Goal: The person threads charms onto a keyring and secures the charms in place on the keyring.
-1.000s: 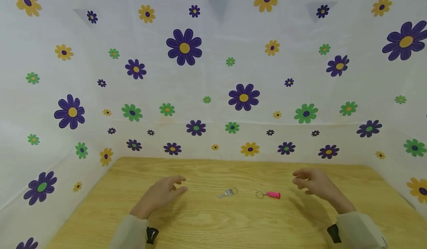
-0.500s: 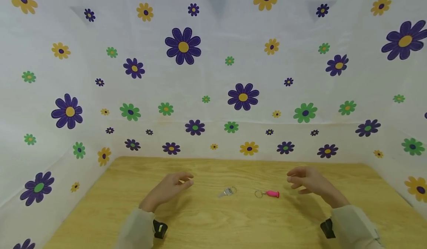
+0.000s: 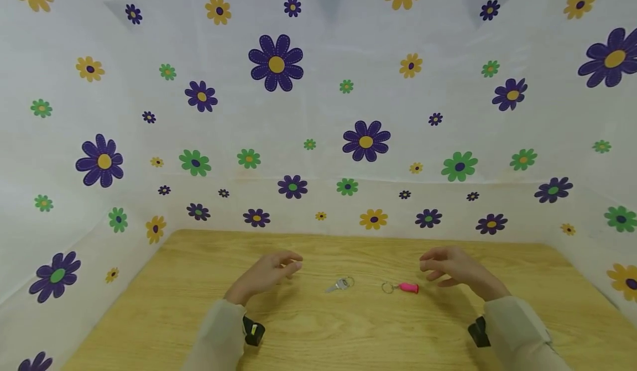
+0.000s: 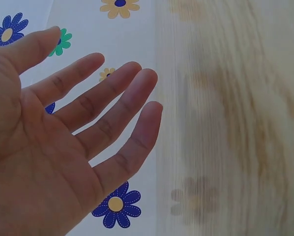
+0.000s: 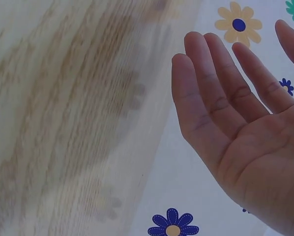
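Note:
A silver key (image 3: 341,285) on a ring lies on the wooden table, near its middle. To its right is a bright pink keychain fob (image 3: 409,287), joined by a short chain to a metal split ring (image 3: 387,287). My left hand (image 3: 269,273) hovers left of the key, apart from it and holding nothing. Above and right of the pink fob, my right hand (image 3: 455,266) hangs in the air, also without anything in it. Both wrist views show bare palms, the left hand (image 4: 88,123) and right hand (image 5: 235,108) with fingers extended and slightly bent.
The wooden table (image 3: 318,338) reaches back to a white cloth wall (image 3: 318,111) printed with purple, yellow and green flowers. The cloth also stands along the left and right sides. A black strap (image 3: 254,331) is on the left wrist, another black strap (image 3: 479,332) on the right.
Both hands have moved inward over the table, the left to the right and the right to the left. The key and the pink fob lie where they were.

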